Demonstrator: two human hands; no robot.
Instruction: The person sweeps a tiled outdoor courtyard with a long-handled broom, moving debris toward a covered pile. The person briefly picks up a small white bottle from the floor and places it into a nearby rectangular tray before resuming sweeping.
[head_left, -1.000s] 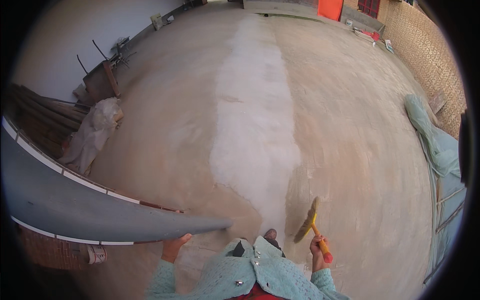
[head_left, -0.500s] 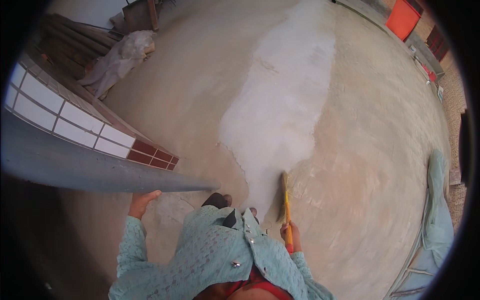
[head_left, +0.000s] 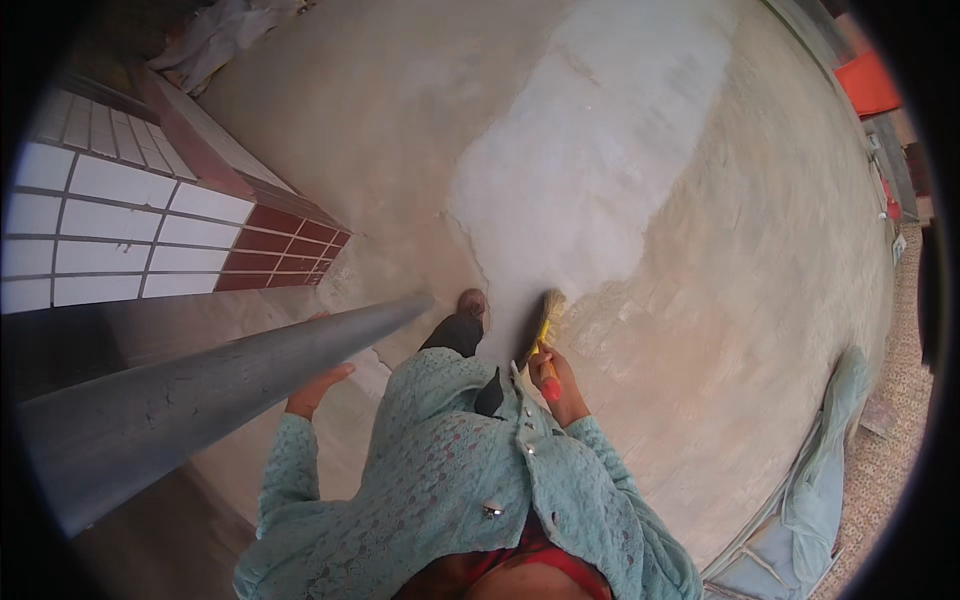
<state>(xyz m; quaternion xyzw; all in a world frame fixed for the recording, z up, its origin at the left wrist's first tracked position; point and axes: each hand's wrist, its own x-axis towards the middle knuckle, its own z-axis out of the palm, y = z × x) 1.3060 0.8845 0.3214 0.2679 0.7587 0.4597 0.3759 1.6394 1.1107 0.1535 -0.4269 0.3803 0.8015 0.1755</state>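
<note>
My left hand (head_left: 316,391) is wrapped round the underside of a thick grey pole (head_left: 240,370), which slants up beside me. Its thumb shows on the near side, and a fingertip peeks out past the far side. In front of my body, my right hand (head_left: 564,386) closes round the handle of a hand broom (head_left: 546,325). The broom has a yellow handle with a red end, and its pale bristles touch the concrete floor near my feet. One brown shoe (head_left: 471,302) shows beyond my jacket; the other foot is hidden.
A pale patch (head_left: 590,150) runs along the floor ahead. White and dark red tiles cover a low wall (head_left: 200,230) on the left. Crumpled sheeting (head_left: 225,40) lies at the far left, green netting (head_left: 830,450) at the right. An orange panel (head_left: 868,85) stands far right.
I have stepped forward, and the tiled wall looms larger. The pole now slants more steeply across the view. My right hand and the broom appear farther forward and slightly left.
</note>
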